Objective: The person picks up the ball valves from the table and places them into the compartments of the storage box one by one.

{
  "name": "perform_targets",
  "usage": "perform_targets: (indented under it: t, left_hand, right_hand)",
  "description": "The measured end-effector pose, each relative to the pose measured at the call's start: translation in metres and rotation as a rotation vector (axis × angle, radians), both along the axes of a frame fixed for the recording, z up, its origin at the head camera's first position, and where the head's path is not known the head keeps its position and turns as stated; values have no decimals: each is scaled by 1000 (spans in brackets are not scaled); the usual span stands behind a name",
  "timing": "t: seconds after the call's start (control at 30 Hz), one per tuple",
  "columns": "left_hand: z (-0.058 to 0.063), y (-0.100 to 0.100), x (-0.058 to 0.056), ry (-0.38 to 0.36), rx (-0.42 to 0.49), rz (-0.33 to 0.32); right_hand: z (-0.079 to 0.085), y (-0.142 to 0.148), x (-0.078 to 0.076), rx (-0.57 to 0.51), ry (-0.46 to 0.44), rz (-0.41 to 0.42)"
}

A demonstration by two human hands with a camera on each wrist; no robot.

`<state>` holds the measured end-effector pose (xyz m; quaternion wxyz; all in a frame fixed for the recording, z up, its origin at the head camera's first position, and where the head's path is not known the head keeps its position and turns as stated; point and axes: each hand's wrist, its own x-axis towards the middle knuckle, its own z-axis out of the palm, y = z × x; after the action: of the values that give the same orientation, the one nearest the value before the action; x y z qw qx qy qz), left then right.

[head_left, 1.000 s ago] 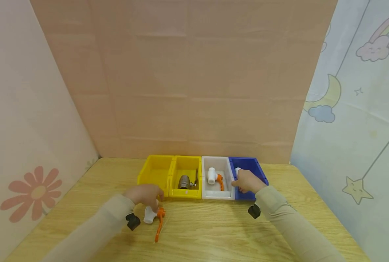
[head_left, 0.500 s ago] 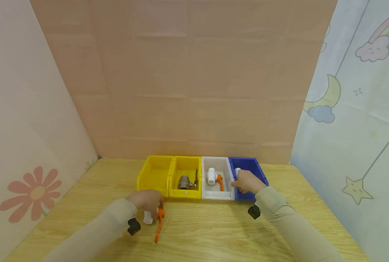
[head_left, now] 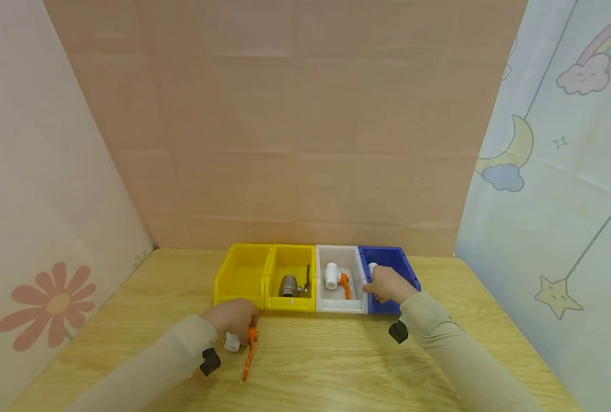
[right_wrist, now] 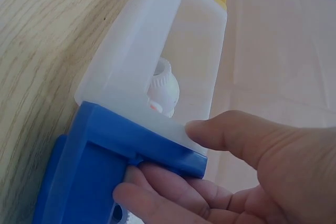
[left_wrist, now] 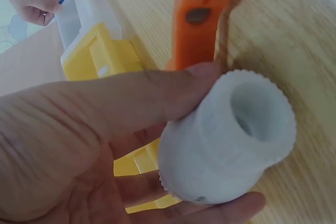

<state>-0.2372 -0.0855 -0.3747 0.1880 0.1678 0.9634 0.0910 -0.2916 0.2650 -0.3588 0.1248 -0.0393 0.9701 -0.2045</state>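
My left hand holds a white plastic ball valve with an orange lever handle over the table, left of centre. In the left wrist view, the thumb lies along the valve's body near its open end, with fingers beneath. My right hand is at the blue bin. In the right wrist view its thumb rests at the rim beside the white bin and its curled fingers reach inside the blue one, pinching the adjoining walls. A white fitting inside the blue bin is mostly hidden by that hand.
Against the back panel, two yellow bins stand left of the white one. The leftmost yellow bin adjoins the second yellow bin, which holds a metal valve. Another orange-handled white valve lies in the white bin. Wooden table extends in front.
My left hand has lowered slightly onto the white valve and closed around its body, covering more of it. The right hand keeps its place at the blue bin.
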Motion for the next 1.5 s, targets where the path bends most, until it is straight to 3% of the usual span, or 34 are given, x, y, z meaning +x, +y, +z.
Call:
perform_targets:
  t: [0.53, 1.5]
  left_hand:
    - [-4, -1, 2, 26, 19, 1]
    - [-3, -7, -2, 27, 68, -21]
  right_hand:
    - [-9, 0, -5, -10, 8, -23]
    - [-7, -1, -2, -12, 15, -20]
